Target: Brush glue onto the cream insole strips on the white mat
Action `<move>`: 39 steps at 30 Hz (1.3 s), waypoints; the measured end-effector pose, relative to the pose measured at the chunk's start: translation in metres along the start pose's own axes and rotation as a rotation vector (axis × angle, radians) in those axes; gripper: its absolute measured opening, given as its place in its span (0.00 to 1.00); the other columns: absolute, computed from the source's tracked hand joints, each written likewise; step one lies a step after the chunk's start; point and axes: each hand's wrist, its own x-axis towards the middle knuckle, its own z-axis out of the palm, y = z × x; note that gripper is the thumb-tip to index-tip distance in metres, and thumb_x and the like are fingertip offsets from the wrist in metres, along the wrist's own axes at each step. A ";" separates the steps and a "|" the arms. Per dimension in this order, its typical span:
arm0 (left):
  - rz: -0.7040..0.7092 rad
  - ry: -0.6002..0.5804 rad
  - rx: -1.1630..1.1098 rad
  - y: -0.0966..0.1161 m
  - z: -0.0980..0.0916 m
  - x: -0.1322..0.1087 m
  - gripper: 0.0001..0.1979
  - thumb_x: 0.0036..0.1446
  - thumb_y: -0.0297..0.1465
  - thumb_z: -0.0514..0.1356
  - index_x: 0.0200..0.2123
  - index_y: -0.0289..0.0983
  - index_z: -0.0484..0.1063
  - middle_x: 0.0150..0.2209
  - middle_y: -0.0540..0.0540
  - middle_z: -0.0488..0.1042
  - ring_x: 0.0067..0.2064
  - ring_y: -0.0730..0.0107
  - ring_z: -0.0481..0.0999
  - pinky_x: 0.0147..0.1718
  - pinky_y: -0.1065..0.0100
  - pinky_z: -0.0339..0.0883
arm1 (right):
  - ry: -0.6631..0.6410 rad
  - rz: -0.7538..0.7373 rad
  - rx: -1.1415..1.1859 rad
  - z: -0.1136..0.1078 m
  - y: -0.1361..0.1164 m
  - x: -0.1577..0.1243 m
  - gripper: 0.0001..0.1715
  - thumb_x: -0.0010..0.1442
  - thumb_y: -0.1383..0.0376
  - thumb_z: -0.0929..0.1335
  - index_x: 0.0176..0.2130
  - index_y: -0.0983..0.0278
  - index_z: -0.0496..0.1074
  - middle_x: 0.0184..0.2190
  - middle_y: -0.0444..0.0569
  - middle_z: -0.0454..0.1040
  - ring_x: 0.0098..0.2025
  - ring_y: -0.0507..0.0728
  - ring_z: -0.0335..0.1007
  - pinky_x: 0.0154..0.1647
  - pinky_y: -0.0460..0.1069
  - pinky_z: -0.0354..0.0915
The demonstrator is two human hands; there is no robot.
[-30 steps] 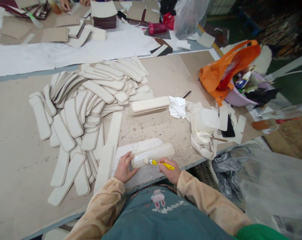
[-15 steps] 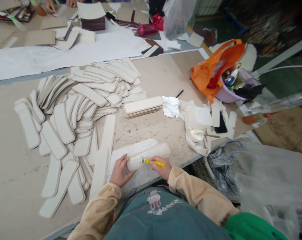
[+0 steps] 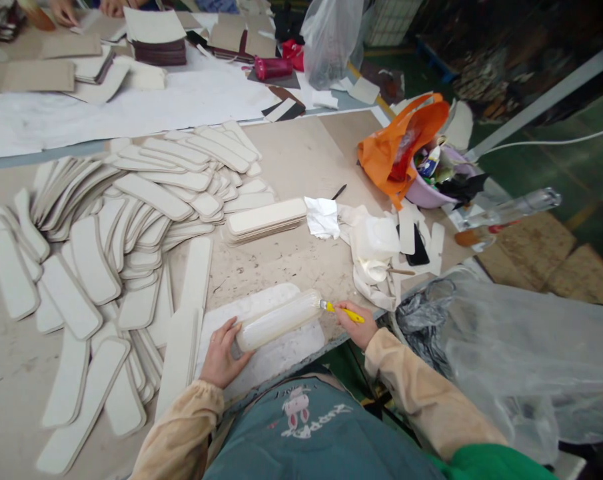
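Note:
A long white strip with rounded ends [image 3: 281, 321] lies slanted on a pale sheet [image 3: 305, 343] near the table's front edge, its top wet and glossy. At its left end, my left hand [image 3: 224, 357] grips it between thumb and fingers. My right hand [image 3: 360, 327] is closed round the yellow handle of a paintbrush [image 3: 340, 309], whose bristles touch the strip's far right end. Further back stands a neat stack of similar strips [image 3: 266, 217]. A big loose heap of such strips [image 3: 154, 197] spreads over the left side.
A translucent tub [image 3: 376, 237] stands on white cloth to the right, with a thin stick and a dark phone-like slab [image 3: 415, 245] close by. Behind are an orange bag [image 3: 401, 150] and a lilac basin [image 3: 428, 192]. Another person's hands [image 3: 112, 8] show at the far table.
My right hand has drawn the brush rightward along the strip, from its left part to the right end. My left hand still holds the left end. The whole view has shifted somewhat.

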 end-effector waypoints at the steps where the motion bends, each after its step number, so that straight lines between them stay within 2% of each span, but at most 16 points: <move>1: -0.001 0.000 0.001 0.000 0.000 0.000 0.30 0.47 0.40 0.62 0.52 0.36 0.58 0.55 0.36 0.60 0.54 0.52 0.62 0.51 0.51 0.60 | 0.010 -0.040 -0.036 -0.003 -0.001 -0.001 0.14 0.59 0.57 0.62 0.35 0.63 0.70 0.20 0.43 0.70 0.21 0.51 0.64 0.23 0.46 0.60; 6: 0.000 0.003 -0.002 0.002 0.000 0.001 0.30 0.47 0.40 0.62 0.51 0.36 0.58 0.55 0.36 0.60 0.54 0.52 0.62 0.51 0.51 0.60 | -0.008 -0.339 -0.345 -0.005 -0.007 -0.011 0.12 0.61 0.63 0.60 0.39 0.63 0.70 0.32 0.49 0.74 0.34 0.54 0.70 0.37 0.48 0.64; 8: -0.004 0.002 -0.002 0.002 0.000 0.001 0.30 0.47 0.40 0.62 0.51 0.36 0.58 0.55 0.36 0.60 0.54 0.52 0.62 0.51 0.51 0.60 | -0.043 -0.444 -0.503 0.003 -0.011 -0.016 0.13 0.61 0.64 0.60 0.40 0.64 0.71 0.33 0.50 0.75 0.35 0.55 0.71 0.37 0.48 0.63; 11: -0.006 0.001 0.003 0.002 0.000 0.001 0.29 0.47 0.39 0.62 0.51 0.36 0.59 0.55 0.36 0.60 0.53 0.53 0.62 0.51 0.52 0.60 | -0.063 -0.584 -0.627 0.025 -0.018 -0.024 0.11 0.59 0.65 0.61 0.38 0.65 0.71 0.27 0.50 0.74 0.30 0.54 0.70 0.32 0.47 0.62; 17: -0.002 0.006 0.007 0.002 0.000 0.000 0.30 0.46 0.38 0.63 0.51 0.35 0.59 0.55 0.36 0.60 0.54 0.53 0.62 0.51 0.53 0.60 | -0.203 -0.762 -0.460 0.080 -0.037 -0.031 0.09 0.57 0.66 0.62 0.36 0.64 0.70 0.27 0.47 0.74 0.28 0.53 0.69 0.31 0.47 0.63; 22: -0.010 0.002 -0.001 0.002 0.000 0.000 0.30 0.46 0.39 0.62 0.51 0.36 0.58 0.56 0.37 0.60 0.54 0.54 0.62 0.51 0.53 0.60 | -0.287 -0.750 -0.231 0.109 -0.046 -0.027 0.10 0.59 0.64 0.61 0.38 0.63 0.69 0.29 0.46 0.75 0.30 0.52 0.71 0.32 0.46 0.65; 24: -0.009 0.005 -0.003 0.002 0.000 0.000 0.30 0.46 0.39 0.62 0.52 0.36 0.58 0.56 0.36 0.60 0.54 0.54 0.62 0.51 0.53 0.60 | -0.280 -0.682 -0.174 0.108 -0.046 -0.026 0.10 0.59 0.65 0.61 0.38 0.63 0.69 0.30 0.46 0.75 0.31 0.52 0.71 0.33 0.45 0.65; 26: -0.008 0.001 -0.002 0.002 0.000 0.000 0.30 0.46 0.39 0.62 0.52 0.36 0.58 0.56 0.36 0.60 0.54 0.54 0.62 0.51 0.52 0.60 | -0.242 -0.592 -0.146 0.098 -0.041 -0.026 0.10 0.59 0.65 0.61 0.38 0.63 0.70 0.30 0.46 0.75 0.32 0.52 0.71 0.34 0.45 0.65; 30: -0.012 -0.011 0.002 0.000 0.001 -0.001 0.30 0.46 0.39 0.62 0.52 0.36 0.58 0.56 0.37 0.60 0.54 0.54 0.61 0.52 0.52 0.59 | -0.121 -0.424 -0.162 0.059 -0.024 -0.027 0.10 0.60 0.65 0.61 0.37 0.63 0.70 0.29 0.45 0.74 0.31 0.51 0.70 0.33 0.45 0.64; 34: -0.005 0.002 0.001 -0.001 0.003 -0.002 0.31 0.46 0.39 0.63 0.52 0.35 0.58 0.56 0.36 0.59 0.55 0.53 0.61 0.53 0.53 0.59 | -0.035 -0.349 -0.298 0.025 -0.014 -0.028 0.09 0.61 0.64 0.61 0.37 0.63 0.70 0.28 0.46 0.73 0.31 0.51 0.70 0.32 0.46 0.63; 36: -0.003 0.005 -0.001 -0.002 0.003 -0.003 0.31 0.46 0.39 0.63 0.52 0.35 0.58 0.56 0.36 0.59 0.55 0.53 0.61 0.52 0.53 0.59 | -0.031 -0.368 -0.371 0.022 -0.015 -0.028 0.10 0.61 0.65 0.61 0.37 0.63 0.70 0.28 0.46 0.73 0.31 0.52 0.70 0.33 0.46 0.63; 39: -0.008 -0.002 -0.002 -0.001 0.002 -0.003 0.31 0.46 0.39 0.62 0.52 0.35 0.58 0.56 0.36 0.59 0.54 0.53 0.61 0.52 0.52 0.59 | -0.015 -0.461 -0.436 0.036 -0.023 -0.030 0.10 0.60 0.66 0.61 0.38 0.65 0.70 0.29 0.49 0.74 0.32 0.53 0.71 0.34 0.47 0.64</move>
